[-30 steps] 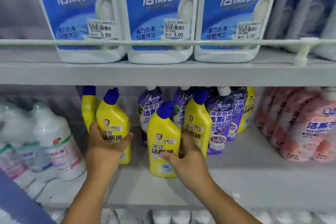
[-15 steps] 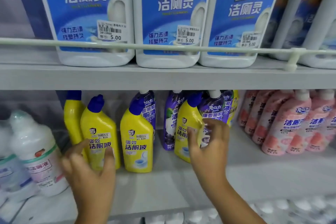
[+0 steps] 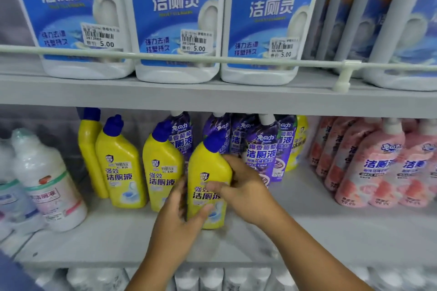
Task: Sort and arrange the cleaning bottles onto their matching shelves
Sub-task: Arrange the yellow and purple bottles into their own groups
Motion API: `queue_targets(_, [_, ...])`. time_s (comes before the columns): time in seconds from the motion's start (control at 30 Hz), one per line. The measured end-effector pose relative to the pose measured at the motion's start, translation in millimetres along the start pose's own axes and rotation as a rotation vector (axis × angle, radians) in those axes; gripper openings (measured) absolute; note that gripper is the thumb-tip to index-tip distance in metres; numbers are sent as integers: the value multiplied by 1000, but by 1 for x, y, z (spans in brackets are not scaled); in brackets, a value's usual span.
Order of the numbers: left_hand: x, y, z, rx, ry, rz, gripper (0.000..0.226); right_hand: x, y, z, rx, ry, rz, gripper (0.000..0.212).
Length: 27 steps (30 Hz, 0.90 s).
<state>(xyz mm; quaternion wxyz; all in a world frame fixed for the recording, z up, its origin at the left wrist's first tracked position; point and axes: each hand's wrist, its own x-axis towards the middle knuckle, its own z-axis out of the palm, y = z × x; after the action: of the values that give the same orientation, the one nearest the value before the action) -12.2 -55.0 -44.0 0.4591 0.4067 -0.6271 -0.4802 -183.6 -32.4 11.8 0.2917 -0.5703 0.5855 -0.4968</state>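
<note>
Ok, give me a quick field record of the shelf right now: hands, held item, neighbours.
held item: yellow bottle, blue cap, tilted left
left hand: grips its lower part
right hand: grips its right side
left neighbours: two yellow bottles upright, a third behind
behind: purple bottles
right: pink bottles
upper shelf: blue-labelled white jugs, tagged 5.00

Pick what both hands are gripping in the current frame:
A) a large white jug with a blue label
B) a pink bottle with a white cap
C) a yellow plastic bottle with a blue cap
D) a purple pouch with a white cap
C: the left hand and the right hand both curl round the yellow plastic bottle with a blue cap, standing on the grey middle shelf in front of the purple pouches.
</note>
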Motion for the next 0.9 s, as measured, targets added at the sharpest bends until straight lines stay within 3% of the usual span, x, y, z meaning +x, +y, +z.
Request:
queue_targets(0.13, [-7,7,-3,31,56,11,51,-4,-1,10,-31,-146,-55,56])
queue_targets(0.2, [-12,6,-10,19,129,9,52,-7,-3,6,-62,-76,-140,52])
queue_targets(0.33, [-21,2,-44,20,307,11,53,-2,11,-40,21,543,-139,35])
queue_targets(0.4, [-23,3,-63,53,376,32,46,8,29,-69,-100,695,-44,51])
queue_targets(0.43, [-22,2,-69,91,408,54,42,15,36,-77,-127,669,15,59])
queue_targets(0.53, [-15,-3,-76,259,455,75,40,28,46,-68,-78,446,145,58])
queue_targets(0.6, [-16,-3,-74,302,458,34,46,33,53,-59,-115,441,175,66])
queue_targets(0.73, [-41,1,-36,636,739,200,72,29,52,-60,-132,407,207,65])
queue_targets(0.8, [-44,0,8,580,556,351,73,22,49,-61,-90,262,188,56])
queue_targets(0.9, [-23,14,70,314,183,184,80,9,43,-67,-93,54,133,53])
